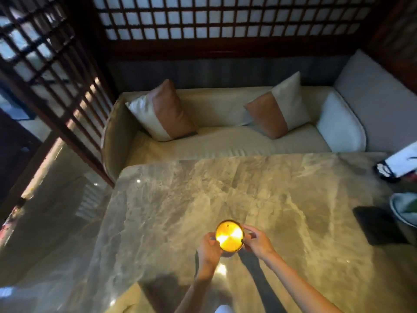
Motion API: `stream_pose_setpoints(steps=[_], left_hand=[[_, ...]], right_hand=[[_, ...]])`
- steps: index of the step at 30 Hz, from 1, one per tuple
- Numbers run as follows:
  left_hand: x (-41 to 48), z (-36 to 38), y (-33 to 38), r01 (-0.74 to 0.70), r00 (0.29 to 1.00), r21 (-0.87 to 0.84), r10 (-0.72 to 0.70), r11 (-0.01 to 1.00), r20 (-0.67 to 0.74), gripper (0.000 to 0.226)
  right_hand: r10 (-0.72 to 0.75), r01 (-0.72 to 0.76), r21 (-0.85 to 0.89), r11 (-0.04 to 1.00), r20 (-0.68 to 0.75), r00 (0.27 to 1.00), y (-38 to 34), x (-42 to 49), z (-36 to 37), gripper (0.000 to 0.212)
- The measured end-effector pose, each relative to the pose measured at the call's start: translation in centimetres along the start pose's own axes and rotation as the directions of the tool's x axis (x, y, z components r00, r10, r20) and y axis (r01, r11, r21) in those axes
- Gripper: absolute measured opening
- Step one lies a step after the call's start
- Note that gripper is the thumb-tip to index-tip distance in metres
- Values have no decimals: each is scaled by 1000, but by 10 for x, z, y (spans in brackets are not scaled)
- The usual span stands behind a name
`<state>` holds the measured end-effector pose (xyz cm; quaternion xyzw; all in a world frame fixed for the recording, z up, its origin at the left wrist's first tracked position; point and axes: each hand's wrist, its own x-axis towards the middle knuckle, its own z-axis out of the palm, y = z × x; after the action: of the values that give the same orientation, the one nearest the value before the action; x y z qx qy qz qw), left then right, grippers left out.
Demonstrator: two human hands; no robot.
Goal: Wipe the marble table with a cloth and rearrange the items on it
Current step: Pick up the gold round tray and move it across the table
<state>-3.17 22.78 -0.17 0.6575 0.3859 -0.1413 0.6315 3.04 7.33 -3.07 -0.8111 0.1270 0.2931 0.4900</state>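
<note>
Veined beige marble table (191, 199) fills the near half. Round yellow metal disc (229, 236) sits at its near middle, with the left hand (208, 248) gripping its left edge and the right hand (258, 242) its right edge. Can't tell if the disc touches the top.

On the table's right side:
- flat black rectangular pad (379, 224)
- pale round bowl (404, 208), just right of the pad
- white card in a black stand (397, 164), farther back

Cream upholstered sofa (225, 143) stands behind the table's far edge. On its seat are a left tan-and-white square cushion (164, 111) and a right tan-and-white square cushion (279, 109). Dark wooden lattice screen (225, 19) is behind the sofa, and a second dark lattice screen (49, 71) is to its left.
</note>
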Motion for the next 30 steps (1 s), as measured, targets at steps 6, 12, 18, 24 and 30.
stream_pose_setpoints(steps=[6,12,18,24,30], left_hand=[[-53,155,-7,-34,997,123,43,992,-67,28],[-103,266,-35,-31,998,189,41,981,-46,25],[-102,332,-63,48,999,218,-51,975,12,36],[-121,396,-59,25,995,263,-50,964,89,27],[-132,482,-46,22,989,328,-69,945,131,28]], right_hand=[[22,-22,8,1000,-35,999,80,-14,-129,38],[80,-75,110,991,-35,996,154,-55,-231,34],[134,-128,143,981,-30,991,202,-60,-292,36],[225,-192,229,954,-128,966,240,-67,-350,36],[280,-245,288,926,-85,956,266,-55,-437,40]])
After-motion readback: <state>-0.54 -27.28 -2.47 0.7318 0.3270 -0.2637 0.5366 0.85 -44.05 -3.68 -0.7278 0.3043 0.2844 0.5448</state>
